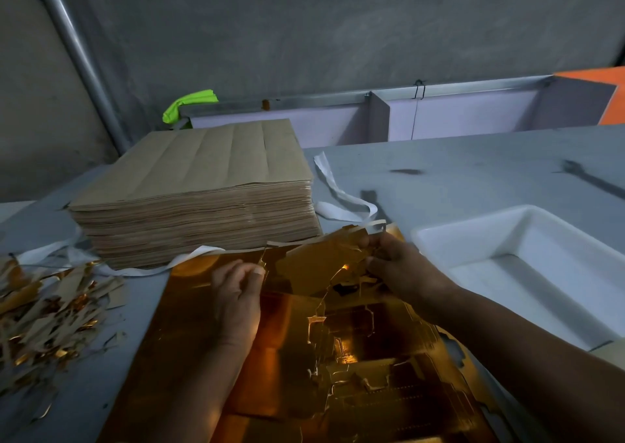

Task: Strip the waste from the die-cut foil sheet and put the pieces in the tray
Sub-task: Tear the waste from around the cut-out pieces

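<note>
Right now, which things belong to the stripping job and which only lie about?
Job: gold foil sheet, left hand, right hand, white tray, scrap pile, brown sheet stack (likely supply).
Lying about: white strips, green cloth.

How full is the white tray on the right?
Empty, as far as it shows: the white tray has a bare floor and bare walls, and nothing lies in it.

We find open worktop (473, 168) beyond the tray (500, 236); left of it a paper stack (203, 188) and scrap heap (44, 307) block passage.
</note>
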The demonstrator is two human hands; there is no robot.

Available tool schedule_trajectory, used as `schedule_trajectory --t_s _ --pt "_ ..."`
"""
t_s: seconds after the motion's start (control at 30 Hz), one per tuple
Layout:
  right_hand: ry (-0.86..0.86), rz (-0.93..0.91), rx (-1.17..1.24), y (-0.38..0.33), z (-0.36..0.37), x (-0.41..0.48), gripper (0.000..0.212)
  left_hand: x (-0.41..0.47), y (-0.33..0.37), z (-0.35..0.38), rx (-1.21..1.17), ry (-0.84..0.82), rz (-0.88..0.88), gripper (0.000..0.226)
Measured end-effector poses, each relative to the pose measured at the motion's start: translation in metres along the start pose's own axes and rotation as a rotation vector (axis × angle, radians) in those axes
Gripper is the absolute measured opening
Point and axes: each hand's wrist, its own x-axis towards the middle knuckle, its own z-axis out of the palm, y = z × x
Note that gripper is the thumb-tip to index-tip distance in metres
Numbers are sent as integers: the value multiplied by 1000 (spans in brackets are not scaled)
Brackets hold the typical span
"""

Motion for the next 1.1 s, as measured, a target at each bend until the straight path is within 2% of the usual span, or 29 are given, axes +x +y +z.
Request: schedule_trajectory --t_s 0.13,0.33,0.43,0.6,0.77,0.97,1.1 --pt "-41 17 49 -3 0 -2 17 -3 -1 1 1 -53 40 29" --pt "-136 16 57 -4 4 -4 17 0 -2 1 47 -108 25 31" --pt "-164 9 102 -4 5 -5 18 2 -3 2 103 -146 -3 44" --pt "-202 22 124 -3 5 -5 22 -1 0 0 49 -141 23 18" --pt "-214 20 23 0 6 -5 23 3 -4 2 52 -91 23 17" --pt "-97 43 -74 3 3 2 25 6 -7 3 55 -61 8 18" --pt "-51 54 -34 5 5 6 26 6 -8 3 65 -69 18 20"
